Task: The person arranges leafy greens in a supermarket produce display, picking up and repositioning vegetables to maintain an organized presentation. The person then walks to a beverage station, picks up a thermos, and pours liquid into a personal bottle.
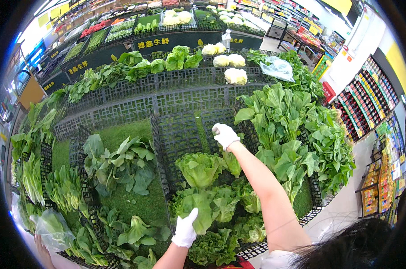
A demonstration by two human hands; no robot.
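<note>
My left hand (185, 229), in a white glove, grips a head of loose-leaf lettuce (200, 210) near the front of the black crate, its thumb lying on a broad pale leaf. My right hand (225, 136), also gloved, is farther back over the crate's bare lattice floor (177, 131). Its fingers are curled, and whether anything is inside them is hidden. Just below the right wrist is a narrow lettuce piece (233, 163). A rounder lettuce head (199, 169) sits between my hands. Frilly green lettuce (214, 247) fills the crate's front.
Leafy greens (280, 111) crowd the right side; dark broad-leaved greens (122, 164) lie left on green matting. Black lattice dividers (159, 151) separate sections. Cauliflowers (235, 76) and a plastic bag (277, 68) are behind. Another person's hand (43, 250) is beside bagged greens (53, 228) at lower left.
</note>
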